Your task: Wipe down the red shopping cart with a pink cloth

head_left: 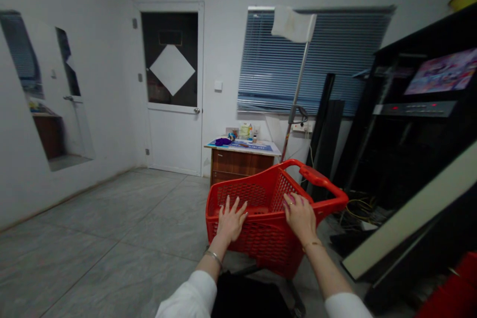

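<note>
Two bare hands rest on one red plastic basket (261, 218) in the lower middle of the frame. No brand or label can be read on it; the blue sheet on the wooden surface (241, 159) behind carries some print, but it is too small to read, and the bright screen (445, 72) at the upper right shows a colourful picture with no legible words.

The basket is a shopping basket with walls of fine mesh and a solid rim. It stands tilted, its right side raised, on a dark frame just above the grey tiled floor (93, 228). One red handle (316, 179) arches over its far right corner.

The left hand (231, 221) lies flat on the near rim with the fingers spread wide, so its grip is loose and holds nothing closed; a thin bracelet sits on the wrist. The right hand (300, 216) lies over the rim a little to the right, fingers bent over the edge and touching the mesh; it wears one ring and also one bracelet. I cannot tell if it really clamps the rim. Both sleeves are white.

Behind, in the upper middle, there is one white door (175, 134) with a white diamond sheet on its glass, one blue blind (276, 64), one metal pole (296, 94) with a white cloth on top, and several small bottles on the surface
</note>
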Demonstrator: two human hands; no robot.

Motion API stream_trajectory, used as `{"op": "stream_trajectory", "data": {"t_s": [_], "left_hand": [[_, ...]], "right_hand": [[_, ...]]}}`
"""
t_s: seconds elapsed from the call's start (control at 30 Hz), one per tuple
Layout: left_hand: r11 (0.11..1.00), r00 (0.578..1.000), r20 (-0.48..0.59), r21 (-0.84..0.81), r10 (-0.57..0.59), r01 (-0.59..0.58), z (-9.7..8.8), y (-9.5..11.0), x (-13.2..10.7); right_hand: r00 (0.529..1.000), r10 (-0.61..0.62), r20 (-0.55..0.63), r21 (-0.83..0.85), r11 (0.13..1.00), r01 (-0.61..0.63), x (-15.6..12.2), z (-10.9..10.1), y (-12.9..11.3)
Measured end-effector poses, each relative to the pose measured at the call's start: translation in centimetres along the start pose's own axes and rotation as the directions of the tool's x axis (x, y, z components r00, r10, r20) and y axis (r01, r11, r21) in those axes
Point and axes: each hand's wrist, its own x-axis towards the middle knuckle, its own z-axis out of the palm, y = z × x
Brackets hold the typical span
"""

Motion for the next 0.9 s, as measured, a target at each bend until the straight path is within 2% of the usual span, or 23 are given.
{"op": "stream_trajectory", "data": {"t_s": [0.1,0.2,0.27,0.37,0.53,0.63,0.7,0.77,0.9], "left_hand": [[1.0,1.0,0.006,0.01,-0.004,0.004,0.0,0.0,0.0],[1.0,1.0,0.001,0.017,-0.013,0.013,0.1,0.4,0.1],[1.0,1.0,0.002,0.013,-0.02,0.02,0.2,0.6,0.0],[1.0,1.0,0.008,0.004,-0.029,0.029,0.3,0.8,0.0],[0.999,0.999,-0.001,0.017,-0.038,0.038,1.1,0.5,0.2],[1.0,1.0,-0.006,0.025,-0.017,0.017,1.5,0.0,0.3],[1.0,1.0,0.009,0.024,0.006,-0.006,1.6,-0.3,0.4],[0.999,0.999,0.03,0.023,0.027,-0.028,1.5,-0.6,0.4],[0.998,0.998,0.046,0.03,0.052,-0.053,1.5,-0.3,0.5]], "right_hand": [[0.982,0.141,-0.123,-0.055,0.987,-0.149,0.7,-0.9,4.5],[0.969,0.194,-0.153,-0.086,0.974,-0.209,0.7,-1.2,5.9],[0.973,0.181,-0.146,-0.104,0.975,-0.197,0.4,-1.1,5.1],[0.972,0.169,-0.165,-0.108,0.976,-0.188,-0.2,-0.7,2.7],[0.992,0.052,-0.118,-0.078,0.995,-0.061,-1.7,1.1,-2.8],[0.997,0.012,-0.078,-0.051,0.999,-0.016,-2.1,1.8,-4.2],[0.999,-0.026,-0.046,-0.031,0.999,0.024,-1.7,1.6,-3.0],[0.999,-0.034,-0.033,-0.03,0.999,0.033,-0.9,1.0,-0.3],[0.993,0.055,-0.104,-0.083,0.995,-0.063,0.7,-0.5,5.8]]}}
